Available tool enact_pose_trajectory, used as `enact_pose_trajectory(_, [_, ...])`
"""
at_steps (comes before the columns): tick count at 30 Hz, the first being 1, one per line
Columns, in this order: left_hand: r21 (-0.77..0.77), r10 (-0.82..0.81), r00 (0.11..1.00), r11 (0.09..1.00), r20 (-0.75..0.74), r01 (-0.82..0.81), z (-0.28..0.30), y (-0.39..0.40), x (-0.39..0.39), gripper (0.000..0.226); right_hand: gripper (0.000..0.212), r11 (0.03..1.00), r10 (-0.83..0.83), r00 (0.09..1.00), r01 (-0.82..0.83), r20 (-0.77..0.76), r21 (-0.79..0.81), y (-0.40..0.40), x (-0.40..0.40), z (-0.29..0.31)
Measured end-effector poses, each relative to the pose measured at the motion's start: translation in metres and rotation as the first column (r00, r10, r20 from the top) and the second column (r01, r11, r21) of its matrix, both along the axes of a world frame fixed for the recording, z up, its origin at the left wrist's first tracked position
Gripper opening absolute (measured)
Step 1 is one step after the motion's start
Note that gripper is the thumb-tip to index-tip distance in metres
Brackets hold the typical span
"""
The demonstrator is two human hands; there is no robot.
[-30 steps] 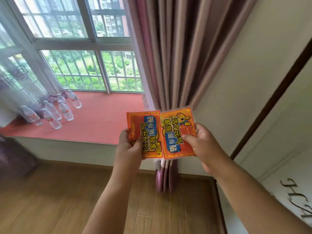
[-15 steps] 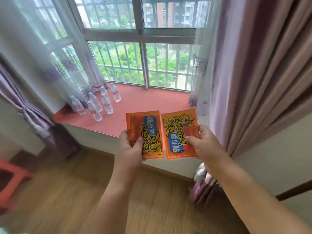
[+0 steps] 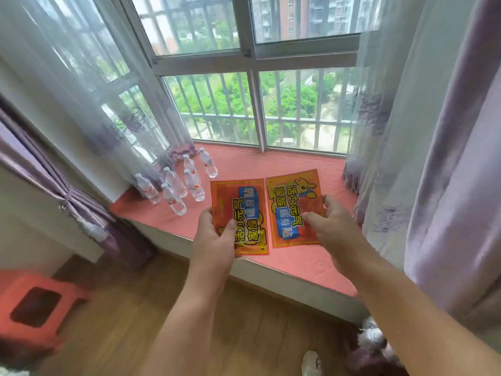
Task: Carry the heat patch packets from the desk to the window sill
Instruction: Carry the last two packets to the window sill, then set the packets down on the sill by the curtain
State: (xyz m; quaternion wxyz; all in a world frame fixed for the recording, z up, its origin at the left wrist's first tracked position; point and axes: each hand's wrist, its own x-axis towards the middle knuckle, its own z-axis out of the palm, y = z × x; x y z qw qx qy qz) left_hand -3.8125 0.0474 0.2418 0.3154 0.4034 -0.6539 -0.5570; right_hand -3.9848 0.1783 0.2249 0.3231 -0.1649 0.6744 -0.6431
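Two orange heat patch packets with blue and yellow print hang side by side over the red window sill. My left hand pinches the left packet at its lower left corner, thumb on top. My right hand pinches the right packet along its right edge, thumb on its face. Both packets are above the sill's front half; whether they touch the sill I cannot tell.
Several small water bottles stand on the sill's left part. Sheer curtains hang at the left and right. A red stool stands on the wooden floor at the lower left. The barred window is behind the sill.
The view has closed in on the window sill and turned to face it. Both hands have carried the packets forward, from in front of the sill's edge to over it.
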Motion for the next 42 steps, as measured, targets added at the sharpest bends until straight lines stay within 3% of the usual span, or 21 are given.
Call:
enact_pose_trajectory(10, [-0.004, -0.112, 0.994, 0.994, 0.018, 0.112, 0.008, -0.037, -0.117, 0.019, 0.024, 0.999, -0.029, 1.000, 0.029, -0.010, -0.014, -0.035, -0.099, 0.015])
enact_pose_trajectory(19, [0.032, -0.293, 0.956, 0.956, 0.002, 0.292, 0.009, -0.035, -0.213, 0.023, 0.027, 0.975, -0.222, 0.975, 0.221, -0.019, -0.029, -0.005, -0.151, 0.026])
enact_pose_trajectory(32, [0.103, -0.537, 0.843, 0.837, -0.036, 0.538, -0.008, -0.067, -0.274, 0.016, 0.020, 0.887, -0.457, 0.886, 0.461, -0.084, 0.030, -0.015, -0.157, 0.018])
enact_pose_trajectory(38, [0.141, -0.686, 0.727, 0.723, 0.034, 0.676, -0.028, -0.114, -0.291, 0.013, 0.013, 0.825, -0.564, 0.825, 0.565, 0.021, -0.008, -0.062, -0.145, -0.001])
enact_pose_trajectory(42, [0.250, -0.741, 0.671, 0.652, 0.012, 0.715, -0.048, -0.144, -0.296, 0.018, 0.028, 0.829, -0.558, 0.829, 0.559, -0.017, 0.027, -0.102, -0.136, -0.028])
